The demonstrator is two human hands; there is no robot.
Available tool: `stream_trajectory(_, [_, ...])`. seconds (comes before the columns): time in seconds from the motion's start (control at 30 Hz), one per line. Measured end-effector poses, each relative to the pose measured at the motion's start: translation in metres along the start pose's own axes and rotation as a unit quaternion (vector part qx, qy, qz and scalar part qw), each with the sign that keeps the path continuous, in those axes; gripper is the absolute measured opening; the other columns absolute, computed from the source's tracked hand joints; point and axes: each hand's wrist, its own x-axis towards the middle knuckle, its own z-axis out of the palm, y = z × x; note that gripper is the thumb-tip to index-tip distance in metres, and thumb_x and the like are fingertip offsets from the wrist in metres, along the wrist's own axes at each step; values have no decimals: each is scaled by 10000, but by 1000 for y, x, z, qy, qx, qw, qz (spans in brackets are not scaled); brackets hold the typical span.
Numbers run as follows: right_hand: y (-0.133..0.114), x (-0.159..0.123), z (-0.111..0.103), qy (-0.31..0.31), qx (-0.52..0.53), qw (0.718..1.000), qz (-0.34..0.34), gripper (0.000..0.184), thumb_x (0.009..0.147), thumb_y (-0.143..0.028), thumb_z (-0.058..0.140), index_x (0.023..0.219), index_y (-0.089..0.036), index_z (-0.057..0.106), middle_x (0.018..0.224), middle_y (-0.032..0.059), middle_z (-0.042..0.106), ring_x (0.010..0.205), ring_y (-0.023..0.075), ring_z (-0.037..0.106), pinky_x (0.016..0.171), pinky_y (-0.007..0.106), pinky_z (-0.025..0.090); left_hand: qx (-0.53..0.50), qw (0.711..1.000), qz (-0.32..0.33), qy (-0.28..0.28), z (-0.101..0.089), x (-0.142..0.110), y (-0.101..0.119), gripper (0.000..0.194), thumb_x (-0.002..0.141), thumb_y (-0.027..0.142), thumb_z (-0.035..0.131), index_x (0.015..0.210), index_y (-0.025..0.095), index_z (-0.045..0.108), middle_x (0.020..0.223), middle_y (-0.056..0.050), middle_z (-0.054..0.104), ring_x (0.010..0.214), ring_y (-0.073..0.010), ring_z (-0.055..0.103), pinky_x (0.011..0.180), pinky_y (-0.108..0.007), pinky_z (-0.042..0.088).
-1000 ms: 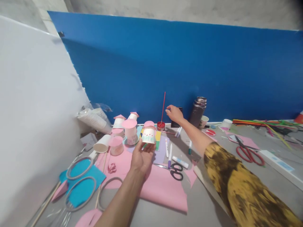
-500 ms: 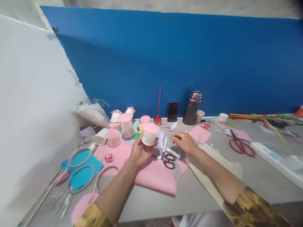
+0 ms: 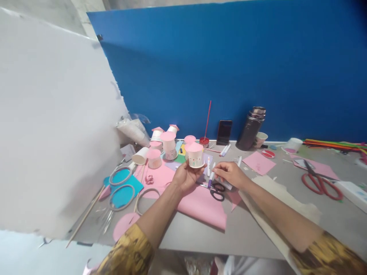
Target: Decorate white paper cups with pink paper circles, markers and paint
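Observation:
My left hand (image 3: 187, 176) holds a white paper cup (image 3: 195, 158) with a pink cone-shaped paper top and small dots drawn round its side. To its right is my right hand (image 3: 230, 173), fingers drawn together in a pinch; whatever is between the fingertips, if anything, is too small to tell. Just by these fingertips lies a white marker with a purple end (image 3: 211, 177), with another marker (image 3: 208, 168) beside it. A glue stick (image 3: 226, 185) is partly covered by the right hand. Black-handled scissors (image 3: 218, 194) rest on pink paper (image 3: 203, 206) below both hands.
Several pink-topped cups (image 3: 169, 145) stand at the back left, near hoops (image 3: 122, 198) on blue paper. A phone (image 3: 224, 132) and a dark flask (image 3: 250, 130) stand against the blue board. Red-handled scissors (image 3: 321, 185) and a power strip (image 3: 354, 196) are at right.
The view has turned, so the scene sits further right in the picture. My right hand has come down and closer to the purple-ended marker and glue stick. My left hand still holds the cup.

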Motion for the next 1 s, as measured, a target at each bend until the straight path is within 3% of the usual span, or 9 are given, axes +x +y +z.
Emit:
stream_trajectory(0.13, [-10,2,14,-19,73,997,30,248,708,-403,818,683,-176,722,601,16,699,436,89,509,423,206,363,-20,999,40,20,-1,2,1,194,980,185,565,1150,138,645,866,-83,712,731,-183,682,668,-285,563])
stream_trajectory(0.3, [-17,7,33,-17,204,976,78,366,659,-476,860,771,-162,710,695,42,705,453,59,448,376,173,272,-9,999,27,16,-2,0,2,96,961,216,619,963,126,653,728,-43,634,594,-144,579,536,-249,466])
stream_trajectory(0.6, [-34,13,49,-20,355,929,101,380,612,-358,928,757,-191,619,740,-19,628,481,35,370,374,140,255,19,998,52,39,10,-20,9,174,987,269,589,861,150,597,686,-24,579,569,-131,567,536,-244,469])
stream_trajectory(0.73, [-43,13,59,-34,369,923,103,390,612,-364,940,749,-187,620,747,-25,617,491,34,363,381,143,256,50,993,93,60,-9,-48,11,119,901,237,709,941,154,633,842,-65,648,694,-165,642,568,-255,494])
stream_trajectory(0.87, [-51,9,80,-46,364,924,107,417,606,-414,951,725,-175,630,735,-18,622,499,35,363,393,153,240,178,949,245,91,-27,-75,16,464,685,132,884,1103,185,689,1178,-107,665,894,-177,666,691,-247,510])
stream_trajectory(1.0, [-58,1,99,-67,364,922,114,444,592,-453,957,719,-171,639,735,-18,627,502,29,353,408,159,226,207,939,266,66,-27,-89,26,488,642,105,889,1091,177,714,1210,-132,700,1002,-236,671,783,-278,510])
